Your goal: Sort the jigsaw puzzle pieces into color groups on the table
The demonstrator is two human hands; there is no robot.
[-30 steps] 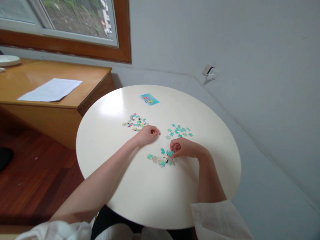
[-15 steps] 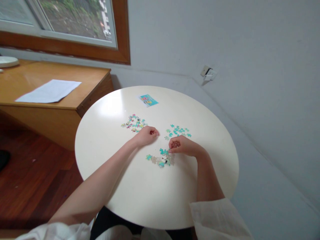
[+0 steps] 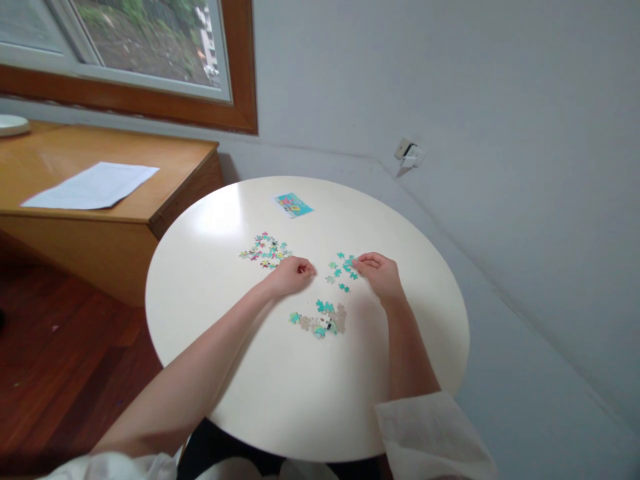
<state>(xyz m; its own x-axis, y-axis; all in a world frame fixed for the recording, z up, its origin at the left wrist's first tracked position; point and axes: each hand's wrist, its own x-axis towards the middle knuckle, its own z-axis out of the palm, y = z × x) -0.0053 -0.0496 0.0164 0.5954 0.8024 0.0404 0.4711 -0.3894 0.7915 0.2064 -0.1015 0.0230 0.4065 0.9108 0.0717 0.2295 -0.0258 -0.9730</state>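
Three groups of jigsaw pieces lie on the round white table (image 3: 280,387). My left hand (image 3: 294,275) rests with curled fingers beside the far-left group of multicoloured puzzle pieces (image 3: 265,248); whatever it may hold is hidden. At the right-hand group of teal puzzle pieces (image 3: 337,272), my right hand (image 3: 379,272) is closed in a pinch, its fingertips on a teal piece at the group's right edge. Nearer to me sits a curved cluster of teal and beige puzzle pieces (image 3: 320,323), some seemingly joined. Neither hand touches that cluster.
A small colourful picture card (image 3: 295,205) lies near the table's far edge. On the left stands a wooden desk (image 3: 185,160) with a white sheet of paper (image 3: 93,185). A wall socket with a plug (image 3: 410,153) is behind the table, below and right of the window (image 3: 150,40).
My right hand has moved away from the near cluster, up and to the right, to the teal pieces. My left hand has stayed in place. The view has shifted slightly.
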